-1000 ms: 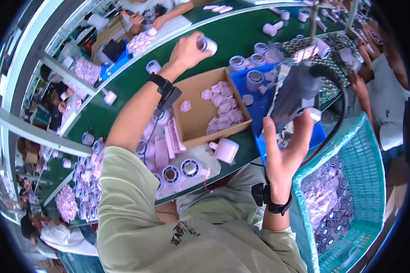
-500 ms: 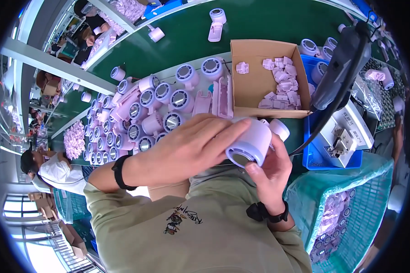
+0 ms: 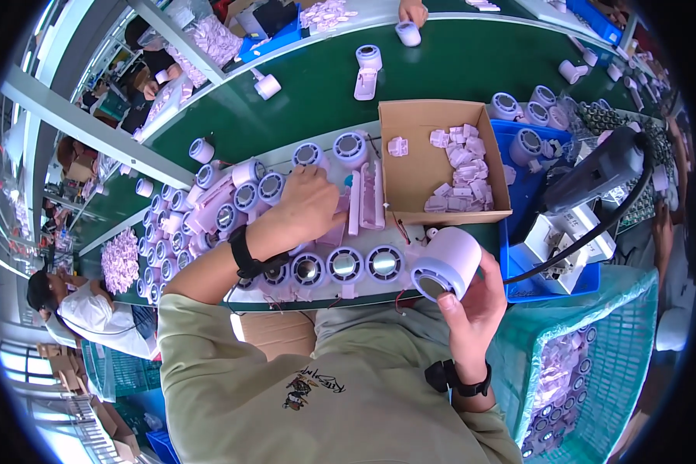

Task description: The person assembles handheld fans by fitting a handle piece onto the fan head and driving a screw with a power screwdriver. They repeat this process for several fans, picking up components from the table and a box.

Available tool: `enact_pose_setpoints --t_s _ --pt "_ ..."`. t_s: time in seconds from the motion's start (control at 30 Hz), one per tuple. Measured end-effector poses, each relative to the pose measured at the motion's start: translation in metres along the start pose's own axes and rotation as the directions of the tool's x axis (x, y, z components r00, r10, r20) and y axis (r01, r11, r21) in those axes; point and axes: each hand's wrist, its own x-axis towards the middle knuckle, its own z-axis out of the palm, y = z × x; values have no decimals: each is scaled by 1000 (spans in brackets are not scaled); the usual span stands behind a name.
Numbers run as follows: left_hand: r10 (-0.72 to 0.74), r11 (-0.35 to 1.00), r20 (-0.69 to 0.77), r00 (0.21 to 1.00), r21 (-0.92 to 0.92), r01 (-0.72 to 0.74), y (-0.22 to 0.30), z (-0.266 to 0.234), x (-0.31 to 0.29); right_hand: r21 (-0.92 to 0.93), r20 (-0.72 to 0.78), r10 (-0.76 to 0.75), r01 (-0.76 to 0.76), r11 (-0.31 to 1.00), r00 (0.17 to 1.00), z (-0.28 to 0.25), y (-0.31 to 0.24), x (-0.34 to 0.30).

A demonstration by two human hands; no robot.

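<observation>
Our right hand (image 3: 472, 298) grips a pale cylindrical housing (image 3: 445, 267); our left hand (image 3: 309, 205) reaches among the pink parts (image 3: 356, 197) (grasp unclear), likely toppling neighbouring housings.

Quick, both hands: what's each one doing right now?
Left hand: palm down on the pale pink parts, grip hidden.
Right hand: closed on a pale cylindrical housing.
</observation>
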Motion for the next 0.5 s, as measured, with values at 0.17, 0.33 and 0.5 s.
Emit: enact_pose_setpoints --t_s 0.17,0.33,0.5 --pt "-15 979 20 1000 -204 19 -5 4 4 -1 6 11 -11 1000 1000 -5 -2 -3" --pt "-179 879 -33 983 -455 145 -7 -30 -12 24 18 -19 18 1000 1000 -5 -1 0" --pt "-300 323 -35 953 -944 67 5 -37 -50 84 -16 -33 34 996 999 4 -3 7"
